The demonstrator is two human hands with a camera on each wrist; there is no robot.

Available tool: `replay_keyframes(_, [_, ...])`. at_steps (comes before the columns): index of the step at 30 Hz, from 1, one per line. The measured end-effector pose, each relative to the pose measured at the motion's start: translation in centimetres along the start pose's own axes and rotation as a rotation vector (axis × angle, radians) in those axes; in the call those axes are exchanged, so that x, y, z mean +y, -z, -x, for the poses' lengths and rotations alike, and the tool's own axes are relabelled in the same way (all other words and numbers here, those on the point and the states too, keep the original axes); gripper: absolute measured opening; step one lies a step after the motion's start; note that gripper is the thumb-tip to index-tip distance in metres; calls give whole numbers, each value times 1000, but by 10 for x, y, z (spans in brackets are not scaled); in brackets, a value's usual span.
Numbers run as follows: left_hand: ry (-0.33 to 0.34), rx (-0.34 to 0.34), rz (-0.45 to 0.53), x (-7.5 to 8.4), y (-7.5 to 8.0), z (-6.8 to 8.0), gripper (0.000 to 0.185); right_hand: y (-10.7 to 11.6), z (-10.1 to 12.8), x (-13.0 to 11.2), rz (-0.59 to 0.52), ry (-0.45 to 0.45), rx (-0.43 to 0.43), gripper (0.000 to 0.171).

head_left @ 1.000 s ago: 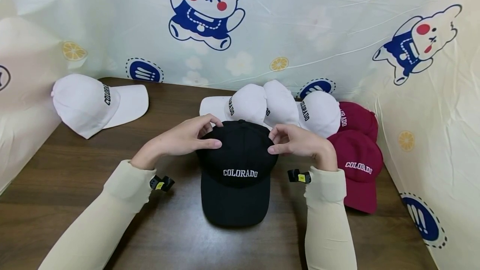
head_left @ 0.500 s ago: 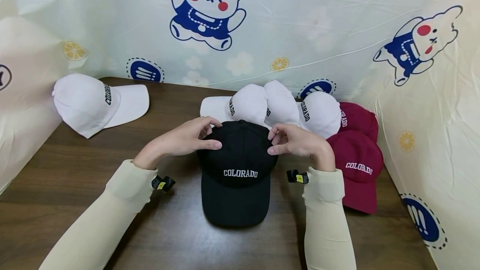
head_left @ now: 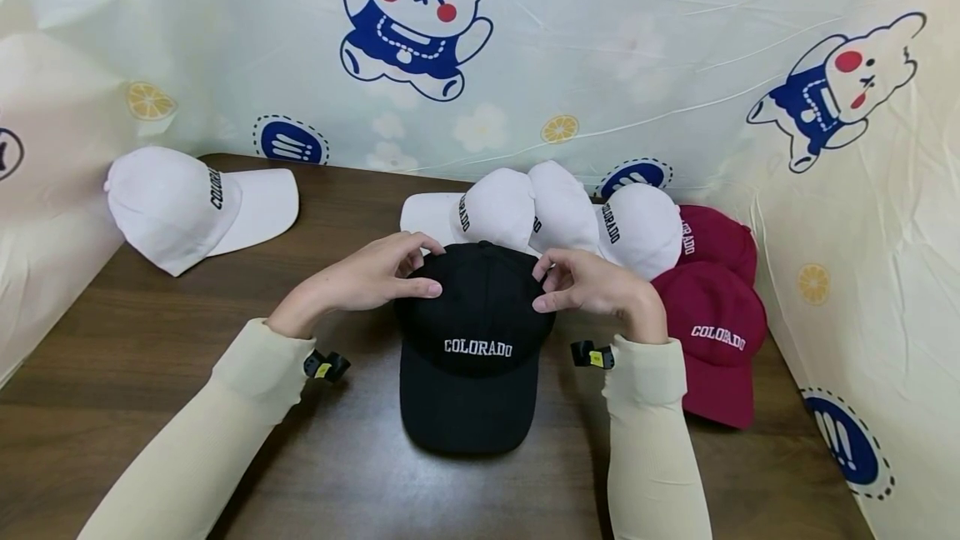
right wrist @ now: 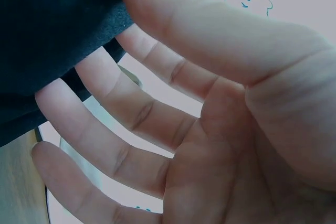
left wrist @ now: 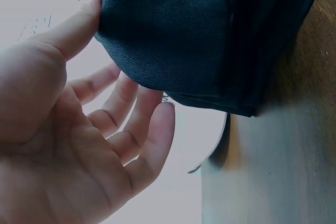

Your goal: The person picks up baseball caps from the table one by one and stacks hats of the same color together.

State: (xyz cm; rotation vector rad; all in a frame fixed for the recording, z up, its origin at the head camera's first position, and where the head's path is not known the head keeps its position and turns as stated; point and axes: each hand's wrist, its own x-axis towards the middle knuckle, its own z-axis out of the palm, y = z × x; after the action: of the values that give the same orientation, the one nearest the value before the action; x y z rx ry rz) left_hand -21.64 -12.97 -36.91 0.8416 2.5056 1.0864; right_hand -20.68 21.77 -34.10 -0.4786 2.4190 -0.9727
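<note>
Left hand and right hand each had thumb on the front, fingers half-curled and spread behind the edge, gripping opposite sides of the black cap. Cap sat between the two sets of fingers, brim toward the wearer. Three white caps were just past the fingers; two maroon caps right of the right fingers; lone white cap well left of the left ones.
</note>
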Motion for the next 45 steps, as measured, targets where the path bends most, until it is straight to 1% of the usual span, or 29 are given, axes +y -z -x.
replay_keyframes(7, [-9, 8, -29, -3, 2, -1, 52, -1, 0, -2, -2, -2, -1, 35])
replay_keyframes(10, [-8, 9, -45, -2, 3, 0, 52, -1, 0, -2, 5, 0, -3, 34])
replay_keyframes(15, [-6, 11, -63, -1, 7, 2, 54, 2, 3, -2, 31, 36, -10, 34])
replay_keyframes(20, [-3, 6, -52, -1, 14, 5, 52, 5, 10, -2, 39, 81, -3, 30])
replay_keyframes(24, [-5, 9, -36, 0, 20, 8, 49, 9, 12, 1, 43, 107, 54, 25])
replay_keyframes(30, [-6, 28, -21, 2, 24, 12, 48, 11, 9, 4, 65, 102, 204, 29])
replay_keyframes(35, [-19, 44, -13, 3, 24, 11, 45, 9, 1, 4, 12, 75, 292, 33])
replay_keyframes(38, [-33, 78, -22, 2, 24, 10, 41, 8, -4, 4, -28, 56, 331, 39])
replay_keyframes(42, [-46, 146, -21, 2, 24, 9, 35, 6, -13, 6, -74, 53, 382, 49])
replay_keyframes(45, [-46, 197, -8, 2, 24, 8, 33, 4, -19, 7, -134, 51, 414, 54])
